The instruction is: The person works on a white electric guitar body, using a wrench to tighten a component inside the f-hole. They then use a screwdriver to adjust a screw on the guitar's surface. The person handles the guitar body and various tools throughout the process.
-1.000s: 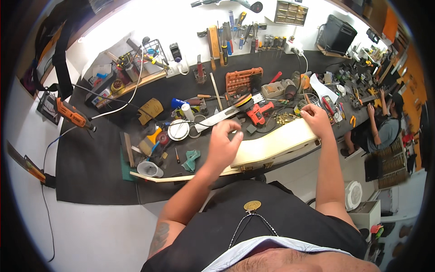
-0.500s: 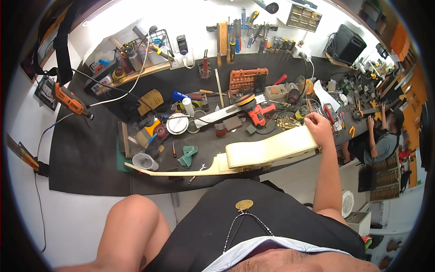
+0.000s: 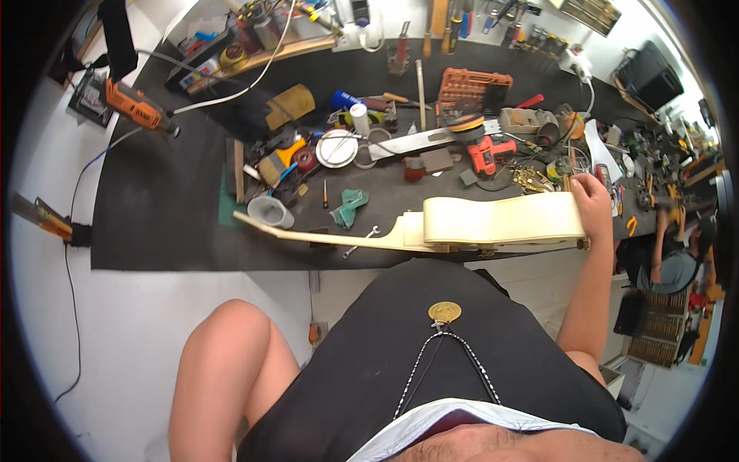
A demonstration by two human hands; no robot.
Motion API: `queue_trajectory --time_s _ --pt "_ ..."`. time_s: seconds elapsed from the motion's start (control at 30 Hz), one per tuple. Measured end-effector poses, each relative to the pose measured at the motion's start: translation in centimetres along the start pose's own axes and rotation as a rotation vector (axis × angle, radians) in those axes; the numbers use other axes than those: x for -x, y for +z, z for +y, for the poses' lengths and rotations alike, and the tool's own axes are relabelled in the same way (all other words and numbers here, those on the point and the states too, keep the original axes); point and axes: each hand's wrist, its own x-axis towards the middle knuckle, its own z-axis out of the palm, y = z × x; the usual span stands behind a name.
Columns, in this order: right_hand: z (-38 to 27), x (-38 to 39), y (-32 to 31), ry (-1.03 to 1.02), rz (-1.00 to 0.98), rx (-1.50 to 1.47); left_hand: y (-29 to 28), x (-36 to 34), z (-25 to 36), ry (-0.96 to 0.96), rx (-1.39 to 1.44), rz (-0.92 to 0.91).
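Note:
A cream electric guitar (image 3: 504,219) rests edge-on along the front of the bench, its neck pointing left and its body to the right. Gold-coloured hardware shows on the side facing me. My right hand (image 3: 591,202) is closed around the body's right end, with the fingers over the top edge. My left arm (image 3: 231,346) is bent at the lower left; its hand is out of sight. Beside the neck lie a wrench (image 3: 362,241), a green cloth (image 3: 350,208) and a small screwdriver (image 3: 325,194). A translucent cup (image 3: 269,212) stands just behind the headstock.
The dark bench (image 3: 154,223) carries a red cordless tool (image 3: 486,155), a polisher (image 3: 466,125), a roll of white tape (image 3: 336,148) and an orange tool case (image 3: 471,92). An orange rotary tool (image 3: 138,108) hangs at left. Another person (image 3: 671,266) works at far right.
The whole view has shifted, so bench and guitar appear higher and further right. My right hand keeps its hold on the guitar's body end. The left arm stays bent.

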Motion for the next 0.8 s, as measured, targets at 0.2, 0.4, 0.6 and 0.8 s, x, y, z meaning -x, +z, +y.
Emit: queue_trajectory --time_s 0.2,0.4,0.6,0.8 --pt "-0.4 -1.2 0.7 -0.076 -0.06 -0.019 -1.6 6.9 -15.4 -0.218 0.622 0.275" --pt "1.8 -0.8 -0.1 -0.008 -0.058 0.011 3.6 24.3 -24.1 -1.689 -0.251 0.606" --pt "0.8 -0.7 -0.2 -0.041 -0.065 0.07 -5.4 30.2 -38.3 -1.501 -0.846 0.906" --pt "-0.6 -1.5 0.3 -0.045 -0.038 0.136 -12.6 41.4 -52.5 -1.683 -1.484 0.422"
